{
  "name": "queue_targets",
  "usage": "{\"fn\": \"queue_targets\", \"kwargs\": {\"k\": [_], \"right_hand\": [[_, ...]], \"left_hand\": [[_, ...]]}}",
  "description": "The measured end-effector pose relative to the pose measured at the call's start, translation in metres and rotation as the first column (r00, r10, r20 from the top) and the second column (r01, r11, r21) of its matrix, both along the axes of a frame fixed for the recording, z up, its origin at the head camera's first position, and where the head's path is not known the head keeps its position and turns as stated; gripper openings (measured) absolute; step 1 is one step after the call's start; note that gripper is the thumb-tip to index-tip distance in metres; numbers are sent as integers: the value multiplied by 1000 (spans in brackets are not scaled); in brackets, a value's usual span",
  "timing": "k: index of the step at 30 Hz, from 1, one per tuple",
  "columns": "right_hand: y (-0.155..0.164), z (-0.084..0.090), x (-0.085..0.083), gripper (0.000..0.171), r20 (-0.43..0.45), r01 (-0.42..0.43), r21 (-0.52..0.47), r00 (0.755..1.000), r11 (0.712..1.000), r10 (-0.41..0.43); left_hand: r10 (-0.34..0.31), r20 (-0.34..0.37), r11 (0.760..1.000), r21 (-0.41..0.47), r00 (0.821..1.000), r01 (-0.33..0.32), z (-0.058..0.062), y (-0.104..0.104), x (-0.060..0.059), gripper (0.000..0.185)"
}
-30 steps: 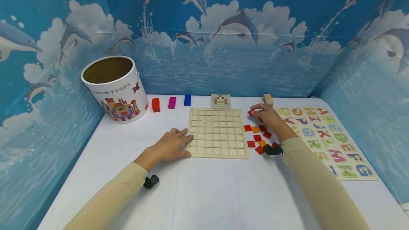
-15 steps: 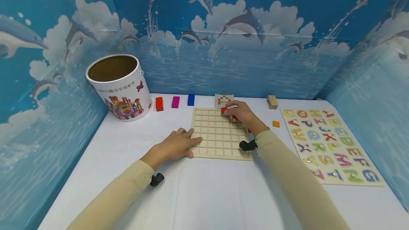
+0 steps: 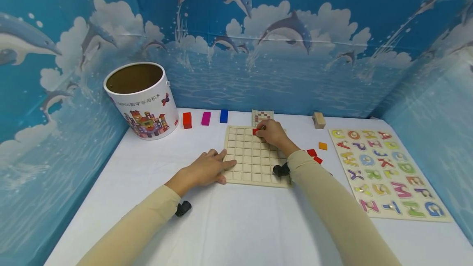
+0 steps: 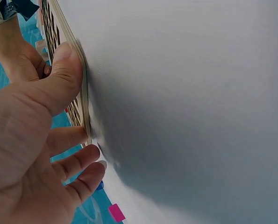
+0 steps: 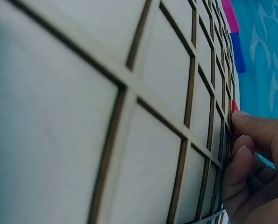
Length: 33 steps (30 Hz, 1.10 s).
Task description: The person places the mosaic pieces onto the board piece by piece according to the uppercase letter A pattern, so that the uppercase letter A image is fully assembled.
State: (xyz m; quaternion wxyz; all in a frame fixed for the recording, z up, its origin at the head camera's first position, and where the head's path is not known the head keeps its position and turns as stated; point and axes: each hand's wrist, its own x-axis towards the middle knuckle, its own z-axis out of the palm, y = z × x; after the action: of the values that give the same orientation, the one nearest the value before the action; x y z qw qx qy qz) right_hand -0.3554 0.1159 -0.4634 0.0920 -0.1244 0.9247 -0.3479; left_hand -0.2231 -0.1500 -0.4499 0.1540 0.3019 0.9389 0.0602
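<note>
A pale wooden grid board (image 3: 244,159) lies on the white table. My left hand (image 3: 205,168) rests on its left edge with fingers spread; in the left wrist view the thumb lies along the board edge (image 4: 85,105). My right hand (image 3: 275,134) is over the board's far rows. It pinches a small red square tile (image 3: 255,131) at a cell of the far row. In the right wrist view only a sliver of the red tile (image 5: 233,105) shows beside the thumb. Loose red tiles (image 3: 312,152) lie right of the board, partly hidden by my right forearm.
A small pattern card (image 3: 257,115) lies behind the board. Red (image 3: 187,120), pink (image 3: 206,118) and blue (image 3: 223,116) blocks stand near a white bucket (image 3: 148,108). An orange tile (image 3: 323,146), a wooden block (image 3: 319,120) and an alphabet puzzle board (image 3: 384,175) are to the right.
My right hand has brought a red tile from the pile at the right over to the board's far row and lowered it there. The left hand stays on the board's left edge.
</note>
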Motion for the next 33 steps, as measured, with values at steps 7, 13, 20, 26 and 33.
{"fn": "queue_targets", "kwargs": {"k": [7, 13, 20, 26, 33], "right_hand": [[22, 1, -1, 38, 9, -17, -66, 1000, 998, 18], [78, 13, 10, 43, 108, 115, -254, 990, 960, -90], [128, 12, 38, 49, 201, 190, -180, 967, 965, -153], [139, 4, 56, 55, 241, 146, -161, 965, 976, -105], [134, -4, 63, 55, 177, 82, -57, 982, 995, -71]], "left_hand": [[-1, 9, 1000, 2, 1000, 1, 1, 2, 0, 69], [-3, 4, 1000, 4, 1000, 3, 0, 1, -1, 70], [-6, -7, 1000, -6, 1000, 6, -1, -1, -1, 70], [-7, -19, 1000, -11, 1000, 7, -1, -1, 0, 71], [-13, -25, 1000, -7, 1000, 12, -2, 0, 0, 72]]}}
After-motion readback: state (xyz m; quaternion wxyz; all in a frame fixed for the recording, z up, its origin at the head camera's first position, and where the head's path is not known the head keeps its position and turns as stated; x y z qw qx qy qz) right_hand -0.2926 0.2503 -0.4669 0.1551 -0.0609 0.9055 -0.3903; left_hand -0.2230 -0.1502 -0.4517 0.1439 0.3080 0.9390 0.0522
